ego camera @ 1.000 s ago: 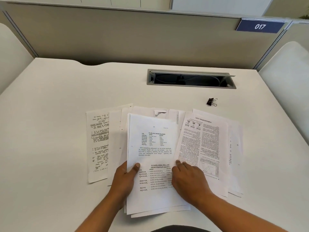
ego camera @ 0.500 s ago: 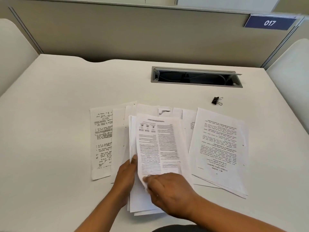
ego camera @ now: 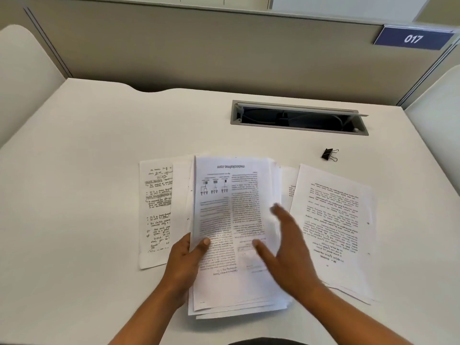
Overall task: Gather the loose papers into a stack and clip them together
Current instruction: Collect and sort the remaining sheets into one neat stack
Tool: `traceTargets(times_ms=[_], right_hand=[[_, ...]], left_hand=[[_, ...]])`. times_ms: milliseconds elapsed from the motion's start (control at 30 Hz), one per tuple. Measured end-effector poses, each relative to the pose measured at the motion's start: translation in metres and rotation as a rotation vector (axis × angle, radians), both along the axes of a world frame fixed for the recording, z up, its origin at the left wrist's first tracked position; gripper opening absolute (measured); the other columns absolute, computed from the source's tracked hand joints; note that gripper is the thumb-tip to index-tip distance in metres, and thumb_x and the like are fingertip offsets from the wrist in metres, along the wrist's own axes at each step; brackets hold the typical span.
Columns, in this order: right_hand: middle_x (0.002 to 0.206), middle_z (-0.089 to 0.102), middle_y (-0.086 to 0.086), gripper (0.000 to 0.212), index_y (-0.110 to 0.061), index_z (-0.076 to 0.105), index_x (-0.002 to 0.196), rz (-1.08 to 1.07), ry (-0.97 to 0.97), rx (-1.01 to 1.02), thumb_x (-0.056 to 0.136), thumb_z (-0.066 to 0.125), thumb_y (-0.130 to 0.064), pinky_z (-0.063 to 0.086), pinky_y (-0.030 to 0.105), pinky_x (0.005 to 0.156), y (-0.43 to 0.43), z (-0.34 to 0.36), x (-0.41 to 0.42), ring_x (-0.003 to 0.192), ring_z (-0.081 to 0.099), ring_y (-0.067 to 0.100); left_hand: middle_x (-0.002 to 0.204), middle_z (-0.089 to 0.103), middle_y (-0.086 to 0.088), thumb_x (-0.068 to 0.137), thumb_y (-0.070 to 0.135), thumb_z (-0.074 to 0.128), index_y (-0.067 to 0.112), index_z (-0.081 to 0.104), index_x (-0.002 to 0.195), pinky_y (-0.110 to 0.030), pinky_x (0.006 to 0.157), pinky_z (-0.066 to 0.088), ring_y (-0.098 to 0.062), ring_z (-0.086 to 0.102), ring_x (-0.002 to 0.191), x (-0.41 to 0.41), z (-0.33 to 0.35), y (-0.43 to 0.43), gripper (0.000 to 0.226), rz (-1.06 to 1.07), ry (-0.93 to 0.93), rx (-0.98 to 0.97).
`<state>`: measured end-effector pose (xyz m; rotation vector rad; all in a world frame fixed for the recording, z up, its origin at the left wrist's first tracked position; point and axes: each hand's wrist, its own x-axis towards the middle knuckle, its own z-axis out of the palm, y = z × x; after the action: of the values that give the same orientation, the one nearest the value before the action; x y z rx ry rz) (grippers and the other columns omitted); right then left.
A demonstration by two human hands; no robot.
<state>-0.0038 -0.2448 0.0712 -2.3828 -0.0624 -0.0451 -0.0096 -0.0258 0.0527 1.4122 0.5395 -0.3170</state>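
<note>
A rough stack of printed papers (ego camera: 229,220) lies in the middle of the white desk, topped by a two-column page with small diagrams. My left hand (ego camera: 186,257) grips the stack's left edge, thumb on top. Blurred, my right hand (ego camera: 286,242) hovers flat over the stack's right side with fingers spread and holds nothing. A handwritten sheet (ego camera: 154,210) sticks out to the left, partly under the stack. More printed sheets (ego camera: 331,227) lie loose to the right. A black binder clip (ego camera: 329,154) rests on the desk beyond them.
A grey cable hatch (ego camera: 298,118) stands open in the desk (ego camera: 87,195) behind the papers. A beige partition with a blue "017" sign (ego camera: 413,39) closes off the back. White chair backs (ego camera: 22,78) flank the desk on both sides.
My right hand slid the diagram page from the right pile onto the central stack, then let go and spread open. My left hand kept holding the stack's left edge.
</note>
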Motion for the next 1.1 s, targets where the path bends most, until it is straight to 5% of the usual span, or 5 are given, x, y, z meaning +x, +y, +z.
traceTargets(times_ms=[167,567,700,833,1100], right_hand=[[0.121,0.070,-0.004,0.043,-0.019,0.066,0.120,-0.254,0.474,0.514,0.093,0.053,-0.049,0.052,0.030,0.089,-0.030,0.023,0.023,0.108,0.067,0.016],[0.087,0.076,0.000,0.034,-0.018,0.072,0.092,-0.336,0.354,0.508,0.096,0.049,-0.043,0.058,0.046,0.079,-0.060,0.031,0.009,0.082,0.072,0.022],[0.109,0.071,-0.008,0.035,-0.027,0.067,0.107,-0.440,0.292,0.132,0.085,0.064,-0.054,0.058,0.039,0.082,-0.097,0.018,0.003,0.089,0.068,0.010],[0.136,0.057,0.009,0.071,-0.013,0.053,0.135,-0.616,0.366,-0.309,0.081,0.065,-0.058,0.048,0.042,0.096,-0.133,0.010,-0.012,0.119,0.058,0.032],[0.116,0.053,0.014,0.089,-0.007,0.054,0.117,-0.752,0.682,-0.412,0.064,0.065,-0.078,0.047,0.042,0.076,-0.151,0.001,-0.017,0.109,0.056,0.038]], left_hand=[[0.115,0.078,-0.004,0.095,0.016,0.062,0.018,0.068,0.121,-0.050,0.095,0.057,-0.027,0.074,0.106,0.008,0.014,0.001,0.026,0.068,-0.078,-0.122],[0.103,0.081,0.000,0.098,0.017,0.062,0.020,0.071,0.111,-0.037,0.078,0.063,-0.020,0.078,0.093,0.026,0.033,-0.020,0.016,0.020,-0.135,-0.051],[0.104,0.080,-0.004,0.097,0.015,0.063,0.017,0.072,0.110,-0.048,0.088,0.060,-0.027,0.077,0.096,0.028,0.034,-0.013,0.016,0.042,-0.138,-0.042],[0.106,0.080,-0.006,0.096,0.014,0.064,0.017,0.072,0.110,-0.054,0.090,0.058,-0.031,0.076,0.098,0.027,0.032,-0.004,0.017,0.090,-0.133,-0.045],[0.107,0.080,-0.006,0.095,0.015,0.065,0.017,0.071,0.114,-0.055,0.092,0.057,-0.033,0.075,0.100,0.020,0.025,0.005,0.020,0.127,-0.124,-0.042]])
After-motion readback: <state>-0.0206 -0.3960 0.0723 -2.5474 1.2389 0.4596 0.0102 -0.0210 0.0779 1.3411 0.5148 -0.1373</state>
